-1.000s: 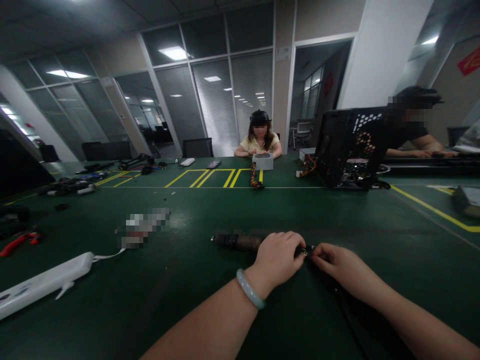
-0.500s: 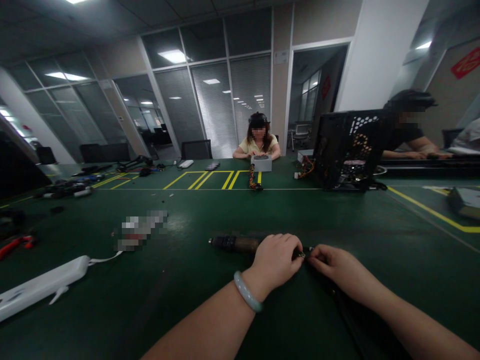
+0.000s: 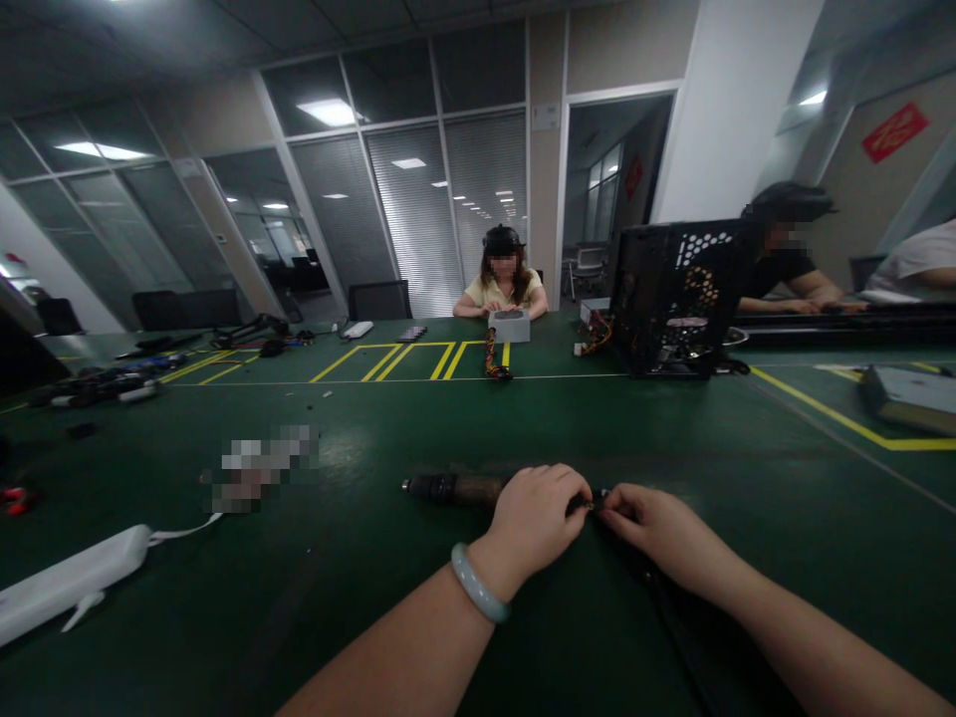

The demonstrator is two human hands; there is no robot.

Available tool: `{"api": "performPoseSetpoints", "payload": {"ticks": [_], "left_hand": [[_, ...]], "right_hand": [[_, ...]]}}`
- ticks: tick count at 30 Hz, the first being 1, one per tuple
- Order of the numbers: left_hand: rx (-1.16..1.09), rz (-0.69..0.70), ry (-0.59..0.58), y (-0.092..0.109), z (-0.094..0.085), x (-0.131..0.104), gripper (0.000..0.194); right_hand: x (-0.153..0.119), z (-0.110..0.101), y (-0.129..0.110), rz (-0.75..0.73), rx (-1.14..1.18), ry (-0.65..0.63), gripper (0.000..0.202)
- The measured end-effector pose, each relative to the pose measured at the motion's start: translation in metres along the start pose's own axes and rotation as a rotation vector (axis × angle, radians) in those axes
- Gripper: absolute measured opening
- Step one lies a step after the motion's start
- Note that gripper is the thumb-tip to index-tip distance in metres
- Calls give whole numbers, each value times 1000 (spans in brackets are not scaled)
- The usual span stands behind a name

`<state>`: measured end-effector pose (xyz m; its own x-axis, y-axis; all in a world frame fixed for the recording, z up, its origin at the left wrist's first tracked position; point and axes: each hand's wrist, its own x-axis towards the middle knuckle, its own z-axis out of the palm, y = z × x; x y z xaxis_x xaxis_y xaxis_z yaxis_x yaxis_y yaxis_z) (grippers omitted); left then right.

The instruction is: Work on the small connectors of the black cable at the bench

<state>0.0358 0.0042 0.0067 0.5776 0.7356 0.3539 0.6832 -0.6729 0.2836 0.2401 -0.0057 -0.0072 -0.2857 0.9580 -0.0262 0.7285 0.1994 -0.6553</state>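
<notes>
A dark electric screwdriver lies on the green table with its tip pointing left. Its rear end is covered by my left hand, whose fingers are wrapped over it. Just to the right, my right hand pinches the plug end of a black cable, close against the rear of the screwdriver. A small metal bit of a connector shows between the two hands. From there the black cable trails down the table under my right forearm. Whether the plug is seated in the screwdriver I cannot tell.
A white power strip lies at the left. Beyond stand a black computer case and a grey power supply with a person's hands on it. Another metal box sits at the right. Cables are heaped at the far left.
The view has shifted slightly, so the table's things and both hands appear a little further left. Both hands keep their hold at the rear of the screwdriver.
</notes>
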Motion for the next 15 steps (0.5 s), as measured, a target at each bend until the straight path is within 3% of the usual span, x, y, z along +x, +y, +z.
{"api": "performPoseSetpoints", "payload": {"ticks": [6,10,15], "left_hand": [[28,5,-10,1,0,0,18],[39,-47,-21,0,2,1,14],[-3,-13,0,-2,3,1,11]], "right_hand": [[-1,-1,-4,5,1,7,20],[0,-1,-3,3,4,5,20],[0,-1,-3,9,0,10,18]]}}
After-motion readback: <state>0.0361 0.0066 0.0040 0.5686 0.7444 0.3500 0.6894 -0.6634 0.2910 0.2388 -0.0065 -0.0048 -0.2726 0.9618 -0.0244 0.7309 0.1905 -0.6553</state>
